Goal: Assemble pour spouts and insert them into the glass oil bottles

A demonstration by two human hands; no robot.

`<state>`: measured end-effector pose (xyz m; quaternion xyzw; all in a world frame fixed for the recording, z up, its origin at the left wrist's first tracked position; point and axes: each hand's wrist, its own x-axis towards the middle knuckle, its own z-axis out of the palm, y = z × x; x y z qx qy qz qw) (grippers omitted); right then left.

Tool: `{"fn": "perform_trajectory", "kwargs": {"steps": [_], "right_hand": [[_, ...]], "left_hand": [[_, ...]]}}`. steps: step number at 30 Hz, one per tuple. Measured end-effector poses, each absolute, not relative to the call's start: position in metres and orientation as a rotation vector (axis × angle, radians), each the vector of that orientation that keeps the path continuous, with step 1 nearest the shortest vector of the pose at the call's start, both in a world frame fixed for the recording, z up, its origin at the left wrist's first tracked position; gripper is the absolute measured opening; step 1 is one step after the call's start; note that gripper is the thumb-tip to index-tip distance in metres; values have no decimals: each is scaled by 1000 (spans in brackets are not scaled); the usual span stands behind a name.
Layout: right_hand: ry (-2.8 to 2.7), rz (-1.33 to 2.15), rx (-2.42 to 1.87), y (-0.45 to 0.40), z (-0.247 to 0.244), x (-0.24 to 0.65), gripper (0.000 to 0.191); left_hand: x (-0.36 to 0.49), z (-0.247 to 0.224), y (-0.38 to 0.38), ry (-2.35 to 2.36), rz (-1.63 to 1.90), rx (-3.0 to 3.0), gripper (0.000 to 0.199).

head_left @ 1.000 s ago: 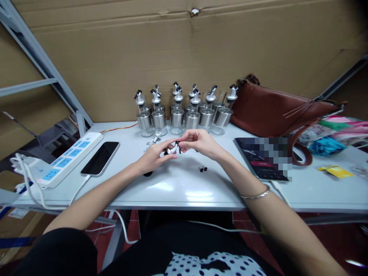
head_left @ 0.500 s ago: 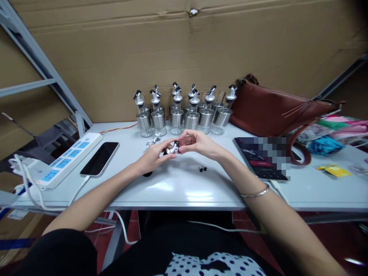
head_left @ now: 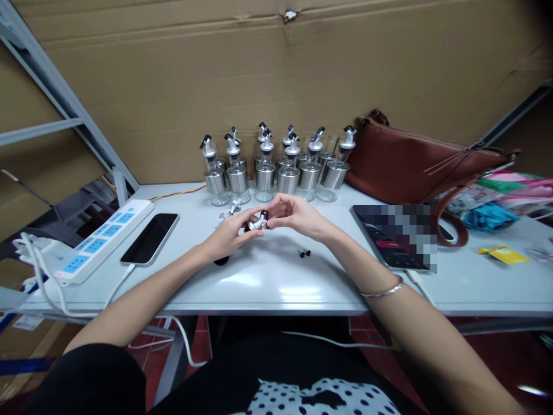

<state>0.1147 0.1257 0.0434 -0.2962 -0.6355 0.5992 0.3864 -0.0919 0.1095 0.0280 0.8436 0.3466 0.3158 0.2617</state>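
Pourer (head_left: 257,223) is kinda covered by left hand (head_left: 227,235), far bottles (head_left: 261,138) are half-blocked by near bottles (head_left: 265,180), tablet (head_left: 391,239) is partly pixelated.

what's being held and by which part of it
The left hand holds a silver spout by its wider end. The right hand is at its black tip; whether it grips there cannot be told.

Moderate light, with two white glare patches on the table (head_left: 268,288) near its front edge (and a soft shadow beneath the left hand (head_left: 225,235) and right hand (head_left: 300,216)). The pourer (head_left: 257,223) looks slightly blurred; wide-angle distortion stretches the sides.
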Motion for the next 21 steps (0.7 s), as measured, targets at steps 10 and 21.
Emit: {"fn": "perform_trajectory", "kwargs": {"steps": [10, 21], "right_hand": [[-1578, 1492, -792, 122, 45, 111, 31], [-1506, 1464, -812, 120, 46, 108, 32]], "left_hand": [[-90, 28, 107, 913, 852, 2214, 52], [-91, 28, 108, 867, 892, 2235, 53]]}}
